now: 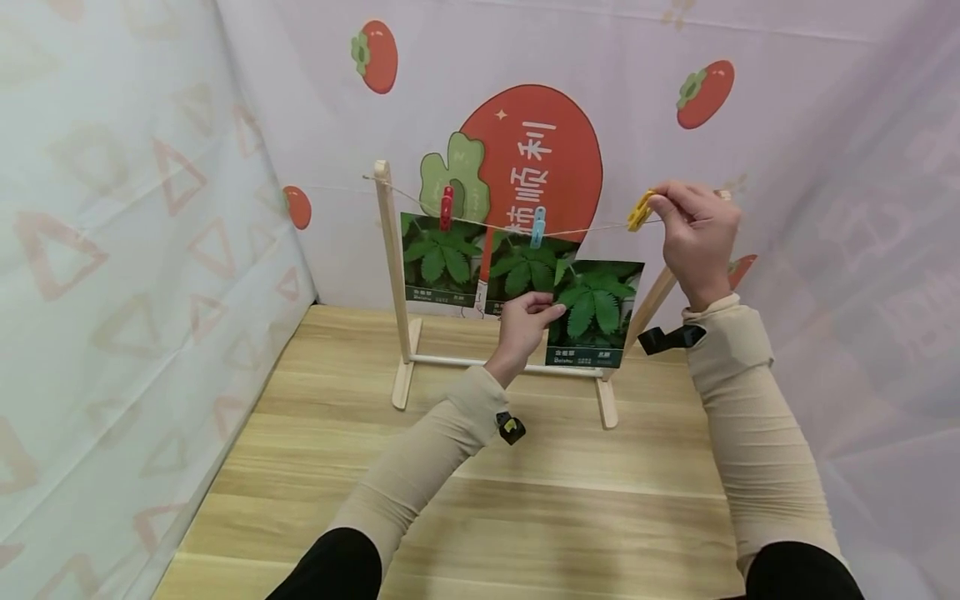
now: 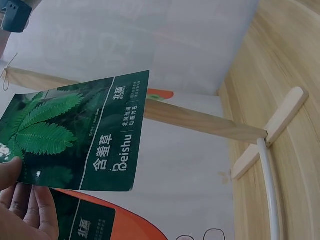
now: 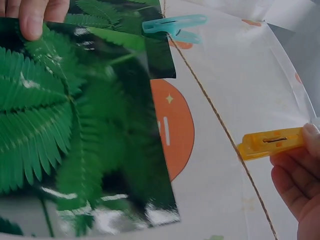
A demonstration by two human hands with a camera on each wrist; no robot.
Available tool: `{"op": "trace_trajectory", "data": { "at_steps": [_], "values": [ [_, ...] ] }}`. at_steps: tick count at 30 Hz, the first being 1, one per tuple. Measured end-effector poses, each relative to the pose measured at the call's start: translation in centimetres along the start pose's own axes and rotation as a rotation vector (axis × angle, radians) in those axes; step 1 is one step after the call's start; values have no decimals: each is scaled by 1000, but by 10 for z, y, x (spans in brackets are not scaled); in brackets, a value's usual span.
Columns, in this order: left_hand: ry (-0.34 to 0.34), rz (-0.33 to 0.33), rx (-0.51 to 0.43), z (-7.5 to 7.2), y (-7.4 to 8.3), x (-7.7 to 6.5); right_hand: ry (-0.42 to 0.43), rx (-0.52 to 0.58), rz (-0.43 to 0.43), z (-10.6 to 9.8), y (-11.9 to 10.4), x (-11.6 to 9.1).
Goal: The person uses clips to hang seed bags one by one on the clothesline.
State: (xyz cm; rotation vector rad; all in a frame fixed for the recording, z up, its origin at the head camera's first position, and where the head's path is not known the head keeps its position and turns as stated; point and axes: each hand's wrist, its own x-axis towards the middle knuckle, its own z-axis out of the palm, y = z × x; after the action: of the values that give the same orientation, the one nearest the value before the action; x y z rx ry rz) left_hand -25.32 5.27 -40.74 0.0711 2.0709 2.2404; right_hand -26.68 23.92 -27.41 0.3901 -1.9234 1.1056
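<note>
My left hand [image 1: 522,333] pinches the left edge of a green seed packet [image 1: 592,312] printed with a fern-like leaf, thumb in front. The packet stands upright below the twine [image 3: 215,112], apart from it. Between thumb and fingers my right hand [image 1: 701,237] holds a yellow clothespin [image 3: 272,142], whose tip is at the twine. To the left, a red clothespin [image 1: 447,208] holds one matching packet [image 1: 442,260] on the line. A light blue clothespin [image 1: 538,227] holds another packet [image 1: 516,262], partly hidden behind my left hand and the held packet.
The twine runs between two wooden posts, the left post [image 1: 393,258] and the right one [image 1: 654,302], partly covered by my right arm. A white rod [image 1: 450,361] joins their feet on the wooden table [image 1: 337,467]. A printed cloth [image 1: 322,125] hangs close behind.
</note>
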Motion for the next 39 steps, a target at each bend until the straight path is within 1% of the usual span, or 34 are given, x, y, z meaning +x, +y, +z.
{"op": "trace_trajectory", "data": {
  "at_steps": [5,9,13,18,21,23,25,29,31,35,39],
  "values": [
    [7,2,-15,16,6,2,-80,-49,-20,-2,1,-2],
    [22,4,-38,27,12,4,-117,-63,-41,-4,2,-4],
    [24,9,-56,35,17,5,-152,-78,-58,-6,3,-4],
    [35,15,-72,45,21,6,-168,-115,-85,-7,8,-4],
    [40,15,-79,51,23,7,-173,-141,-86,-7,9,-5],
    [36,16,-86,52,24,6,-193,-164,-75,-8,9,-5],
    [39,15,-91,53,25,6,-230,-187,-53,-9,8,-5],
    [65,-1,-82,52,23,7,-318,-244,-14,-11,7,-7],
    [71,-6,-78,50,21,8,-340,-257,-7,-11,7,-7],
    [65,9,-65,47,18,7,-339,-271,-32,-10,6,-10],
    [85,77,28,44,15,5,-315,-266,-95,-11,5,-12]
  ]
}}
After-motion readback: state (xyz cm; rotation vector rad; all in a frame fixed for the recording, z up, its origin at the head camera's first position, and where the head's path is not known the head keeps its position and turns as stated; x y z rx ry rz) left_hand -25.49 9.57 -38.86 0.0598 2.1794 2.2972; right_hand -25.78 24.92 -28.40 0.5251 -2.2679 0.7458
